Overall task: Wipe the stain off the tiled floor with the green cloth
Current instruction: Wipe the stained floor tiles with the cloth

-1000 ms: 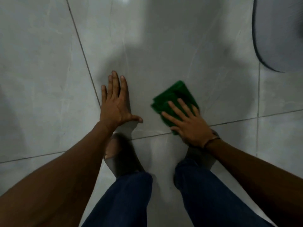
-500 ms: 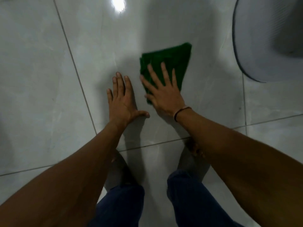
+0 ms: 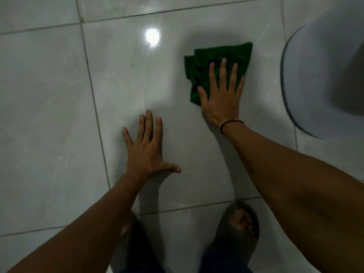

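The green cloth (image 3: 214, 62) lies crumpled on the glossy grey tiled floor (image 3: 49, 95), far from my feet. My right hand (image 3: 221, 97) presses flat on the cloth's near part, fingers spread, a dark band on the wrist. My left hand (image 3: 146, 148) rests flat on the bare tile to the left and nearer me, fingers apart, holding nothing. No stain stands out on the tile; any mark under the cloth is hidden.
A large pale grey rounded object (image 3: 325, 79) sits on the floor close to the right of the cloth. My feet in dark slippers (image 3: 239, 231) stand at the bottom edge. A bright light reflection (image 3: 152, 37) shines on the tile. Dark grout lines cross the floor.
My right hand has pushed the cloth forward, away from my feet, and to the right; the cloth has bunched up. My left hand has stayed planted on the tile.
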